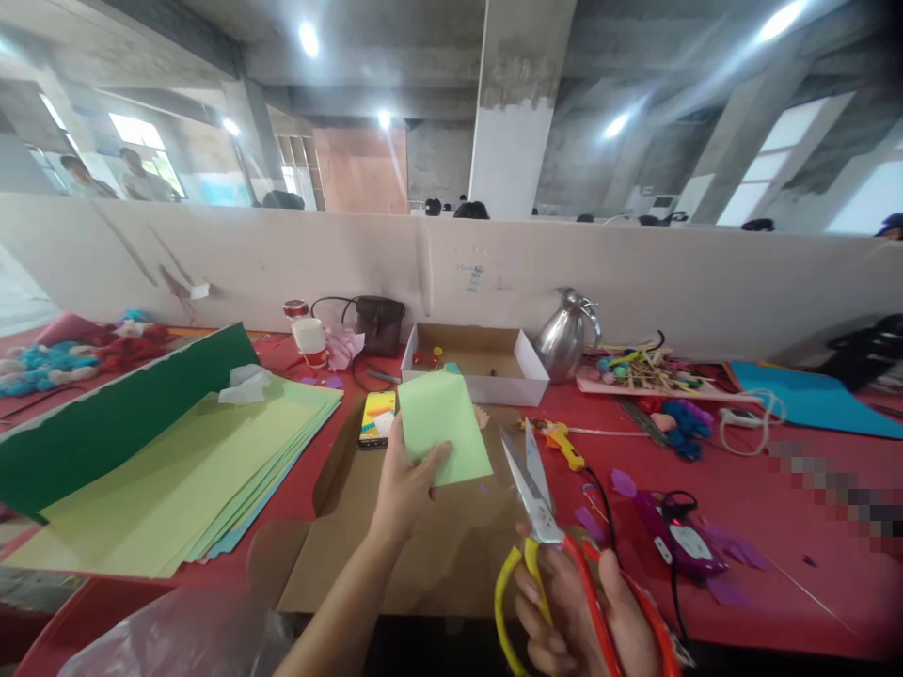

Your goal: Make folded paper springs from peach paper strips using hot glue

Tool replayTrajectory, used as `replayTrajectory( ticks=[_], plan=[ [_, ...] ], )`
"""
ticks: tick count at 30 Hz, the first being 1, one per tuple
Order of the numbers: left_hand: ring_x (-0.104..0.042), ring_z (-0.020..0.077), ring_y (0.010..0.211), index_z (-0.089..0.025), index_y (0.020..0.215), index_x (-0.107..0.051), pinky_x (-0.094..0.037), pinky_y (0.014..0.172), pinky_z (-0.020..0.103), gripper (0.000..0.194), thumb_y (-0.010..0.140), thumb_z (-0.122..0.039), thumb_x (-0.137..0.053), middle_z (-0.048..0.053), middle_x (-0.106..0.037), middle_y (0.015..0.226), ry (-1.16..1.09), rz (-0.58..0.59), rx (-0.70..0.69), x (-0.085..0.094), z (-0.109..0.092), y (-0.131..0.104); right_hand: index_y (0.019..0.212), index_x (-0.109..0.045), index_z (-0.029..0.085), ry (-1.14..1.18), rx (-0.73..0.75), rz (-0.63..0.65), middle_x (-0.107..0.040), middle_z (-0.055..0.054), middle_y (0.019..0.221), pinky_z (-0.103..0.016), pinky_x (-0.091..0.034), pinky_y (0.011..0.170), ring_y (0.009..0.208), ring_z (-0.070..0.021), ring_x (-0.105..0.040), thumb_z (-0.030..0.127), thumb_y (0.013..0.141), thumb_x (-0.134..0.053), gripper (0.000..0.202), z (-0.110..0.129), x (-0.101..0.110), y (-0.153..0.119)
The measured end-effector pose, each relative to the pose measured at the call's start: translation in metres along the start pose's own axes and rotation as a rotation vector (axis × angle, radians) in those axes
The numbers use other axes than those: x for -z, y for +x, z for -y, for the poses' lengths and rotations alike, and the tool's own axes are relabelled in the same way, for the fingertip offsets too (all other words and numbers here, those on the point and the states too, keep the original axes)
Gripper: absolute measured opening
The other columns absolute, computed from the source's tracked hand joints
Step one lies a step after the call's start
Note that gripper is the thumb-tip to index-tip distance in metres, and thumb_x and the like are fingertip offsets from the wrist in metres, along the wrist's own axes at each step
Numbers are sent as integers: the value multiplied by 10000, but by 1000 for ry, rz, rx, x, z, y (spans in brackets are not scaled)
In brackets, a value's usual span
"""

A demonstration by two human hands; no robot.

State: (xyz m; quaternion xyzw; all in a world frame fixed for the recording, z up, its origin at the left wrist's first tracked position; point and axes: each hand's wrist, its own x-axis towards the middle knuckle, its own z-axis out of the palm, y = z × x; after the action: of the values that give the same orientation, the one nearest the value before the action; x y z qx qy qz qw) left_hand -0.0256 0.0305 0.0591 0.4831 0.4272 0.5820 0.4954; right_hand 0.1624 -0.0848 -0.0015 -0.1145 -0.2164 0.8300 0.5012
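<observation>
My left hand pinches a light green paper piece by its lower left part, thumb on top, and holds it above the brown cardboard. Lower right, my right hand is wrapped round the handles of large scissors, one yellow and one red. Their blades point up and away, slightly parted, to the right of the paper and not touching it. A phone with a lit screen lies behind my left hand. Beyond the paper stands an open white box with small items inside.
Large green sheets lie stacked at left by a dark green board. Behind are a cup, a black bag and a metal jug. At right are a yellow glue gun, a purple device and craft sticks.
</observation>
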Motion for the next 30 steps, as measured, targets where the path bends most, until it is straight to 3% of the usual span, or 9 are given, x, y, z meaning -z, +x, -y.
replayTrajectory(
  ticks=[5,8,12,19,22,24,26,28,30],
  plan=[
    [-482,73,465,-296,1423,-305,-402,350,172,761,762,-383,-672,11,-637,889,107,216,97,12,17,-26,1170,-554,264,-63,86,-153,-536,-31,831,-206,-219,446,547,-84,-398,671,816,-483,544,10,2,-12],
    [-532,102,516,-282,1434,-338,-443,398,195,741,773,-392,-654,53,-661,986,164,188,107,31,34,-42,1166,-549,275,-94,80,-210,-543,-34,824,-210,-217,442,538,-87,-408,631,838,-486,488,14,1,-18],
    [-491,92,441,-280,1468,-276,-393,317,197,765,798,-407,-623,61,-659,975,253,151,185,51,51,-53,1161,-551,263,-113,51,-244,-569,-44,826,-213,-230,435,525,-90,-427,582,846,-509,450,10,2,-17],
    [-513,90,494,-287,1457,-249,-381,318,172,768,797,-387,-629,38,-626,924,130,-10,303,45,60,-54,1274,-480,264,-230,105,-339,-625,-56,884,-229,-315,431,546,-125,-522,470,835,-583,495,-2,-7,-2],
    [-532,95,503,-271,1447,-262,-401,358,189,752,801,-427,-614,50,-637,946,119,-10,331,45,60,-52,1321,-427,285,-342,135,-394,-637,-52,921,-234,-356,437,558,-131,-544,427,814,-633,566,-6,-6,5],
    [-552,111,494,-242,1426,-315,-425,394,223,699,820,-485,-564,65,-650,954,235,68,325,51,57,-49,1341,-401,290,-423,150,-441,-641,-47,934,-236,-380,448,568,-128,-552,412,802,-661,610,-8,-1,10],
    [-611,158,574,-214,1338,-457,-473,486,262,602,822,-515,-536,73,-662,932,543,112,239,62,51,-42,1348,-394,278,-494,141,-458,-644,-47,923,-236,-388,443,564,-128,-555,440,774,-691,666,-8,6,15],
    [-658,232,798,-201,1196,-584,-504,659,309,485,818,-502,-535,97,-661,971,896,53,118,75,43,-29,1348,-401,264,-539,107,-424,-645,-46,892,-235,-375,416,527,-126,-544,493,730,-716,730,-8,11,18],
    [-604,310,1038,-171,1180,-589,-464,833,386,455,845,-463,-491,161,-604,1144,1056,-51,79,87,37,-11,1343,-408,264,-552,95,-402,-643,-39,870,-228,-361,406,508,-117,-533,502,727,-715,728,-7,10,19]
  ],
)
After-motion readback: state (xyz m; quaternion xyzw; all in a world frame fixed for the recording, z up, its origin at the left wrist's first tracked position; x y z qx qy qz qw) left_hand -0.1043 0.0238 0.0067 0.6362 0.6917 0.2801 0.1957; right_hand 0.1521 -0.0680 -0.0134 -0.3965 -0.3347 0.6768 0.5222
